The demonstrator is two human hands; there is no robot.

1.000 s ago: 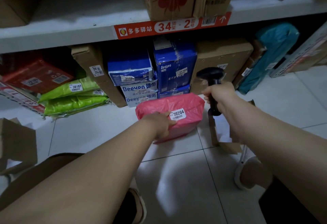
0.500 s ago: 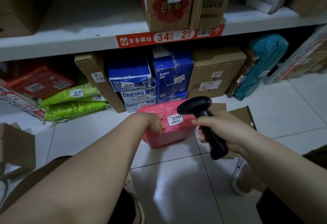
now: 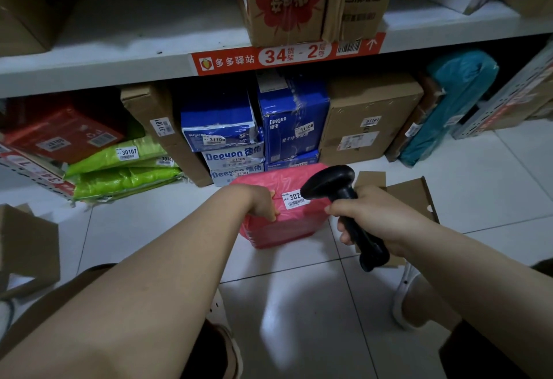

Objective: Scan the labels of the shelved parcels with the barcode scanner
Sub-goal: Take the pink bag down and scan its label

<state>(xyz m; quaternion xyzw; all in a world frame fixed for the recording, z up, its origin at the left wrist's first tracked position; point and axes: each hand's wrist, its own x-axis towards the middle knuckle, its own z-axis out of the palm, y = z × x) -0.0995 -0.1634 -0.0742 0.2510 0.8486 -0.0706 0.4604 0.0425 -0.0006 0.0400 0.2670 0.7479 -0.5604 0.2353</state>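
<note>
At six o'clock below the shelf (image 3: 125, 58): pink parcel (image 3: 279, 223) on floor, left hand (image 3: 264, 203) gripping its edge, right hand (image 3: 369, 218) clasping scanner (image 3: 338, 191); label (image 3: 294, 198) partly hidden, perhaps; aim squarely, steady.

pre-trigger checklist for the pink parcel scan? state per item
1. Barcode scanner gripped in right hand: ok.
2. Left hand steadying pink parcel on the floor: ok.
3. White label facing up toward the scanner: ok.
4. Label fully visible from the head view: not ok, the scanner head covers its right end.
5. Scanner head aimed at the barcode: cannot tell, no beam visible.
6. Trigger finger position: cannot tell, fingers wrap the handle.
</note>
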